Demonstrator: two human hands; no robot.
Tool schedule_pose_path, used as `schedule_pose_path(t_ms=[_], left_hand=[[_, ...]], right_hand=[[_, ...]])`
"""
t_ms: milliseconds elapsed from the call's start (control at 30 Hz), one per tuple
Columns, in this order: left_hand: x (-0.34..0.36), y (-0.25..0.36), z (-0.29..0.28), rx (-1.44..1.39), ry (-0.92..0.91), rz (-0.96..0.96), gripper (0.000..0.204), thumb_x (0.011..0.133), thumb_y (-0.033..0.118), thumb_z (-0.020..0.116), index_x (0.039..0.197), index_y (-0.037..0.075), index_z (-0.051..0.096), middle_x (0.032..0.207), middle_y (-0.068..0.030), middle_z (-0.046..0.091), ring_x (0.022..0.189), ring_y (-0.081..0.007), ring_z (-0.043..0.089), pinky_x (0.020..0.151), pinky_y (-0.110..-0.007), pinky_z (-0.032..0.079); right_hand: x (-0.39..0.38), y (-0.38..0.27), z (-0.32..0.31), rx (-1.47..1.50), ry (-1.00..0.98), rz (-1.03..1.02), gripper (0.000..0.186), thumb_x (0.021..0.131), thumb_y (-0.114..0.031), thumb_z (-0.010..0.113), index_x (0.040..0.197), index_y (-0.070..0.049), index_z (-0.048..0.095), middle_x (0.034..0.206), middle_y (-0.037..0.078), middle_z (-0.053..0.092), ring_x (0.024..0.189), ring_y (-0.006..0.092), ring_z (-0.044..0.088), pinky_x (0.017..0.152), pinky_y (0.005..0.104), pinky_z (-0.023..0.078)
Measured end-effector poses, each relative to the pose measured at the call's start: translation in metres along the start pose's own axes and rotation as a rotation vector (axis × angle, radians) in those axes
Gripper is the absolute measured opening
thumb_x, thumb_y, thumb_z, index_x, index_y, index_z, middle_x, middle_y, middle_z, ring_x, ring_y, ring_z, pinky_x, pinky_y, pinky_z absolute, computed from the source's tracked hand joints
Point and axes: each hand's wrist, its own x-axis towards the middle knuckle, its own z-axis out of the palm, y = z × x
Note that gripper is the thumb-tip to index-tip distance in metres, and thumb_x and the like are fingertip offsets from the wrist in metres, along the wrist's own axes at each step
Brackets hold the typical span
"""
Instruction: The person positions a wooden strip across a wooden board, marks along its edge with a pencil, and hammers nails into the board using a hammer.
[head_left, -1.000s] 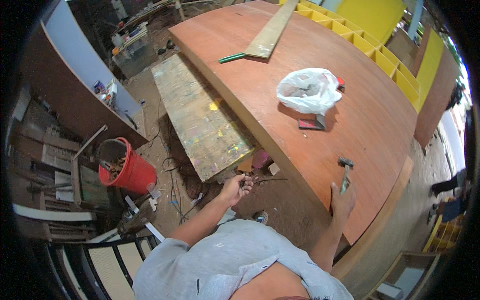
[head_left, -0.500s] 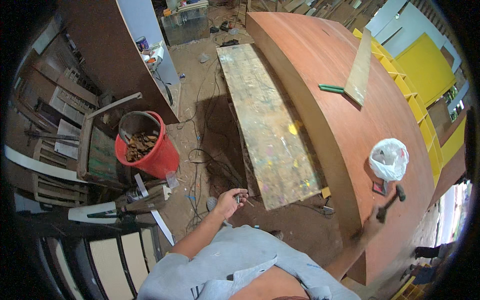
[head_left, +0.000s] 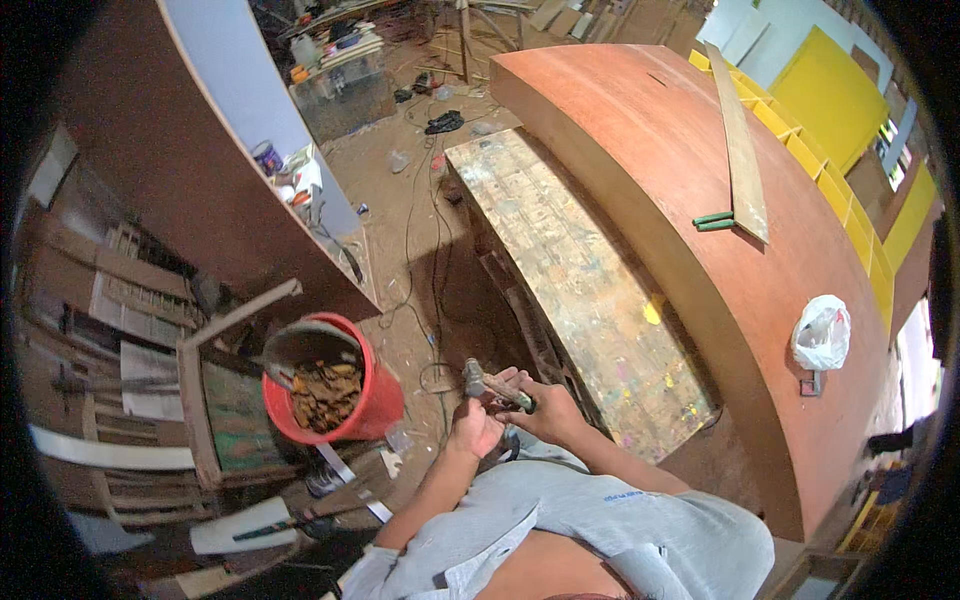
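Both my hands are together in front of my shirt, at the left of the paint-stained bench. My right hand (head_left: 550, 412) grips a hammer (head_left: 498, 388) by its handle, with the metal head pointing left. Just below the hammer head is my left hand (head_left: 476, 430), palm up and fingers curled. The hammer partly covers those fingers, so what they hold is hidden. The long wooden bench (head_left: 570, 270) stands beside a large curved panel (head_left: 660, 180) with a reddish-brown top.
A red bucket (head_left: 385, 405) of brown scraps stands at left, next to a wooden frame (head_left: 190, 400). On the curved panel lie a flat board (head_left: 735, 150), green sticks (head_left: 714, 221) and a white plastic bag (head_left: 822, 335). Cables (head_left: 412, 215) trail over the floor.
My right hand has brought the hammer from over the curved panel to my left hand. My view has shifted, and the left hand now sits under the hammer head.
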Motion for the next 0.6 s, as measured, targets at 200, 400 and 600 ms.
schedule_pose_path(t_ms=[200,400,600], left_hand=[[0.101,0.137,-0.029,-0.032,0.097,0.172,0.053,0.112,0.018,0.041,0.156,-0.01,0.046,0.158,-0.0261,0.056,0.149,-0.0375,0.053,0.129,-0.048,0.041],[0.224,0.288,-0.013,0.085,0.134,0.255,0.048,0.108,0.012,0.045,0.153,-0.005,0.051,0.155,-0.0217,0.061,0.146,-0.0329,0.057,0.123,-0.043,0.047],[0.331,0.412,0.006,0.203,0.16,0.314,0.05,0.105,0.013,0.05,0.153,-0.002,0.053,0.154,-0.0189,0.062,0.143,-0.0298,0.06,0.111,-0.038,0.054]], right_hand=[[0.184,-0.014,0.028,0.047,-0.003,-0.119,0.046,0.084,-0.039,0.087,0.114,-0.006,0.076,0.089,0.027,0.075,0.085,0.048,0.074,0.077,0.0564,0.059],[0.382,-0.035,0.017,0.016,-0.03,-0.212,0.041,0.086,-0.034,0.081,0.117,-0.009,0.075,0.088,0.025,0.076,0.084,0.0466,0.075,0.076,0.056,0.06],[0.551,-0.078,-0.018,0.091,-0.114,-0.106,0.053,0.086,-0.033,0.081,0.133,-0.011,0.07,0.089,0.027,0.076,0.086,0.0472,0.075,0.079,0.0571,0.06]])
